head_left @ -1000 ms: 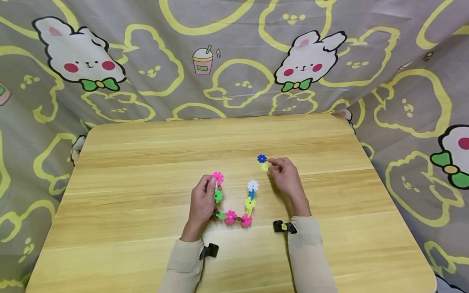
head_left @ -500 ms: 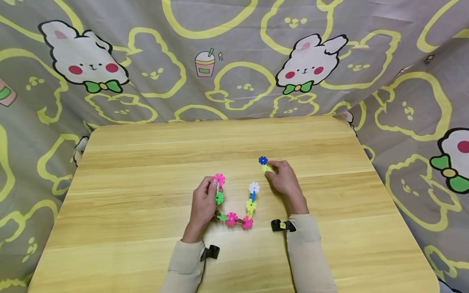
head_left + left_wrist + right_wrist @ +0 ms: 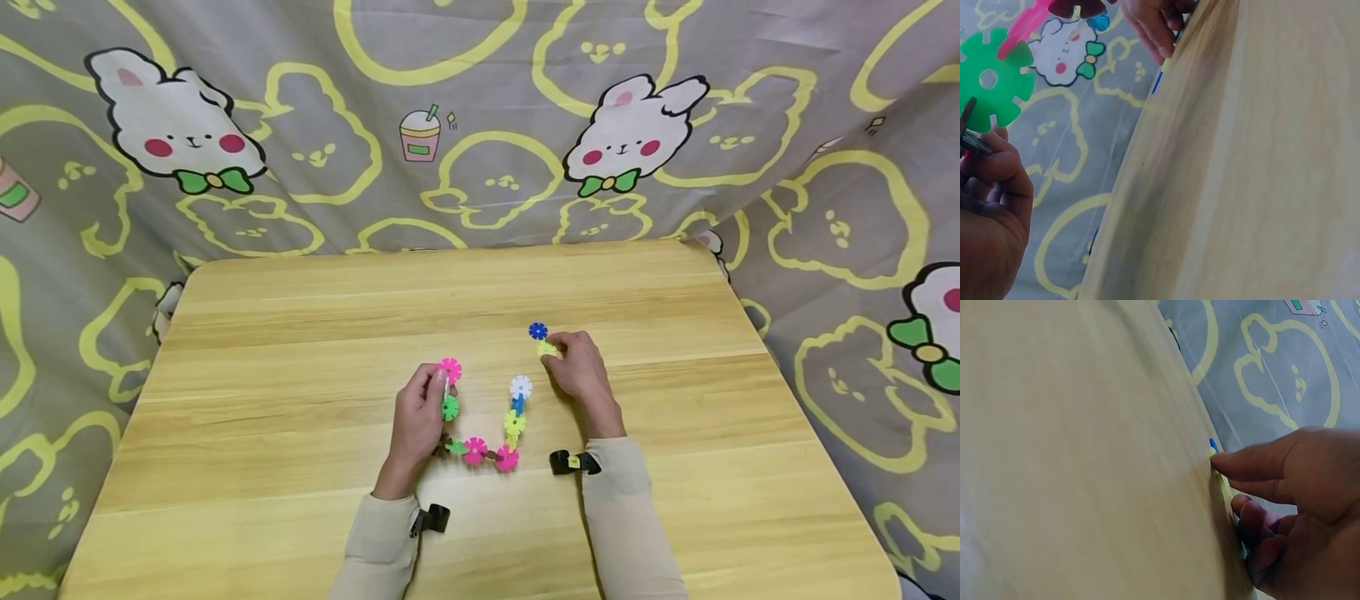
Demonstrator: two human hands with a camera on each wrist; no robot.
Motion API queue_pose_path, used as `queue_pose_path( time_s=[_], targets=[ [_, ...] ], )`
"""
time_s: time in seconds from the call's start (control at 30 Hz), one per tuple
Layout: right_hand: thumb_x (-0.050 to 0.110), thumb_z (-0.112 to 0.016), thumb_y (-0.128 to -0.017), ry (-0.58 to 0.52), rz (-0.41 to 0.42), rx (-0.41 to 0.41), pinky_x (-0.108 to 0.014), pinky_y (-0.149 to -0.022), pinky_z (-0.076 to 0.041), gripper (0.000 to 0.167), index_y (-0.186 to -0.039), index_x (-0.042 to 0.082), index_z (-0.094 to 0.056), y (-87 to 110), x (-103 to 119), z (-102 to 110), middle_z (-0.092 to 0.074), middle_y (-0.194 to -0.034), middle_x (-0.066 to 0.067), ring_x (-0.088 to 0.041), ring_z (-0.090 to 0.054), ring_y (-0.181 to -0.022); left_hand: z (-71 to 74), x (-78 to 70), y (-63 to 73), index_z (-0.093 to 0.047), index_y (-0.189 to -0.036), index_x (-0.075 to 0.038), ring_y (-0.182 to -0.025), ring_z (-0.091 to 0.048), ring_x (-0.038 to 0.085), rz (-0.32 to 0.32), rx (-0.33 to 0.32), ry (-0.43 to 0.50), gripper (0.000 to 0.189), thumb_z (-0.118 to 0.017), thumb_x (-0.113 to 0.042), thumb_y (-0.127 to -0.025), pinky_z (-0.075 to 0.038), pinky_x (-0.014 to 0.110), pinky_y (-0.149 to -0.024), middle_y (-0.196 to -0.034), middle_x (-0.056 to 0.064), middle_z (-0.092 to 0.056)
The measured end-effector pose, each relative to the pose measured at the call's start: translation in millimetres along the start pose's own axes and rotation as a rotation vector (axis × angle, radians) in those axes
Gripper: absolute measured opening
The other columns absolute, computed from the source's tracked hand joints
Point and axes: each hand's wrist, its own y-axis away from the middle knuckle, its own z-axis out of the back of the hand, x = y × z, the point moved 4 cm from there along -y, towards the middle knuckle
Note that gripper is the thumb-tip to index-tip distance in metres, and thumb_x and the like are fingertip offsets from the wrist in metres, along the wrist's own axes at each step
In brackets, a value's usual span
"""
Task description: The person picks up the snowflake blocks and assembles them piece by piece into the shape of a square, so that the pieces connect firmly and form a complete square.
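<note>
My left hand (image 3: 417, 412) holds up one end of a U-shaped chain of slotted plastic snowflake discs, thumb and fingers pinching it near a pink disc (image 3: 450, 370) and a green disc (image 3: 449, 407). Part of the chain is hidden behind that hand. Along the bottom run pink discs (image 3: 475, 451) with brown ones edge-on. The other arm of the U has yellow discs (image 3: 514, 422), a blue one (image 3: 518, 403) and a white disc (image 3: 521, 387) at its tip. With thumb and index finger, my right hand (image 3: 581, 364) pinches a loose yellow disc (image 3: 547, 349) at the table.
A dark blue disc (image 3: 537, 331) lies just beyond the right fingertips. Some green (image 3: 1246, 550) shows beneath the right hand. The wooden table (image 3: 300, 333) is backed by a patterned grey curtain (image 3: 495, 100). Both wrists carry a black camera mount (image 3: 575, 462).
My right thumb and index finger have closed in on the yellow disc, covering more of it. The left hand and its chain stay in nearly the same place. The view has shifted slightly.
</note>
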Motion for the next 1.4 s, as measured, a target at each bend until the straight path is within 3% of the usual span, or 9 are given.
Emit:
queue_pose_path(
  time_s=[0.1, 0.37, 0.57, 0.83, 1.4],
  targets=[
    [0.021, -0.068, -0.089, 0.008, -0.002, 0.000, -0.042, -0.090, -0.043, 0.037, -0.123, 0.006, -0.061, 0.5, 1.6, -0.1, -0.053, -0.113, -0.012, -0.026, -0.049, -0.103, 0.5, -0.2, 0.1, -0.059, -0.095, 0.005, -0.060, -0.048, 0.006, -0.004, -0.005, 0.002, 0.026, -0.042, -0.011, -0.104, -0.040, 0.018, -0.055, -0.080, 0.022, -0.063],
    [0.022, -0.068, -0.091, 0.019, 0.022, 0.013, -0.030, -0.067, -0.037, 0.032, -0.119, 0.014, -0.055, 2.3, 3.7, 0.6, -0.053, -0.090, -0.004, -0.020, -0.048, -0.077, 0.8, -0.3, 0.0, -0.059, -0.096, 0.007, -0.060, -0.048, 0.006, 0.000, -0.006, 0.010, 0.027, -0.042, -0.012, -0.104, -0.040, 0.017, -0.056, -0.081, 0.023, -0.062],
    [0.022, -0.064, -0.093, -0.017, 0.068, 0.013, -0.030, -0.069, -0.039, 0.028, -0.119, 0.015, -0.056, 4.0, 5.3, 2.4, -0.055, -0.091, -0.004, -0.019, -0.049, -0.078, 1.0, -1.0, -0.1, -0.059, -0.096, 0.005, -0.059, -0.047, 0.007, -0.006, -0.007, 0.010, 0.025, -0.041, -0.011, -0.104, -0.040, 0.017, -0.055, -0.080, 0.023, -0.062],
    [0.020, -0.066, -0.092, -0.200, 0.170, -0.003, -0.028, -0.068, -0.043, 0.029, -0.119, 0.012, -0.059, 6.9, 18.4, 3.9, -0.056, -0.093, -0.003, -0.018, -0.051, -0.079, 1.2, -0.6, -0.6, -0.059, -0.096, 0.005, -0.059, -0.048, 0.007, -0.013, -0.008, 0.010, 0.024, -0.042, -0.011, -0.104, -0.040, 0.017, -0.054, -0.079, 0.022, -0.062],
    [0.013, -0.068, -0.090, -0.349, 0.359, -0.015, -0.021, -0.061, -0.041, 0.024, -0.114, 0.010, -0.062, 20.1, 45.2, 9.3, -0.056, -0.089, -0.005, -0.018, -0.050, -0.075, 1.4, 0.3, -0.7, -0.058, -0.095, 0.005, -0.059, -0.047, 0.006, -0.009, -0.012, 0.009, 0.025, -0.042, -0.011, -0.104, -0.040, 0.017, -0.055, -0.080, 0.023, -0.063]
  ],
)
